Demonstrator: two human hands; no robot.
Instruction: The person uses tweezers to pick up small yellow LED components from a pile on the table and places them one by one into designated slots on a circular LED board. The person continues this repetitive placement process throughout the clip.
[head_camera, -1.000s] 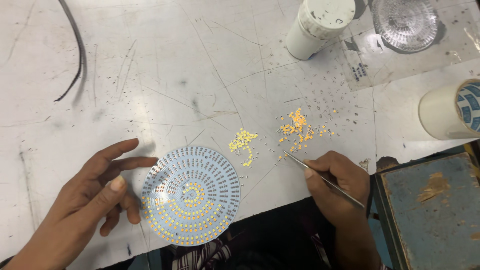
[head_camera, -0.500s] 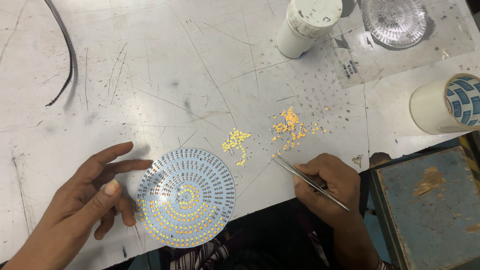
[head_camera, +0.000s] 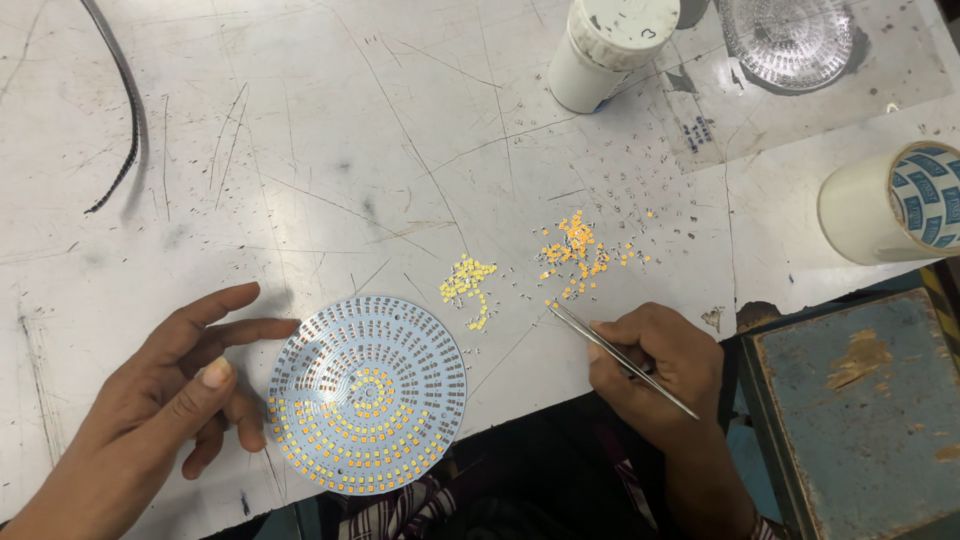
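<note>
Tweezers (head_camera: 620, 358) sat pinched in the right hand (head_camera: 655, 375) at lower centre-right of the frame, tips together near a loose chip at the bottom edge of the orange chip pile (head_camera: 575, 255); whether the tips actually clamped a chip was too small to tell; hand itself was closed tight on the tweezer shank. Left hand (head_camera: 165, 400) lay at lower left, fingers spread and open, fingertips touching the left rim of the round LED board (head_camera: 367, 393), holding nothing. Board lay flat at lower centre, partly overhanging the near edge of the white table (head_camera: 300, 150); outer bottom rings and inner rings were filled with yellow chips, upper rings were bare. A second, yellower chip pile (head_camera: 468, 290) lay just above the board's right side.

Risks, judged: chip could flick away if the tips squeezed off-centre; scattered chips around the pile made picking two at once likely; a nudge from the left hand could slide the overhanging board off the table edge and shake placed chips loose; right wrist crossing over the yellow pile could scatter it. Tape roll (head_camera: 890, 205) at right, white jar (head_camera: 605, 45) and clear glass dish (head_camera: 795, 40) at top, black cable (head_camera: 120, 120) at upper left all stood well apart.
</note>
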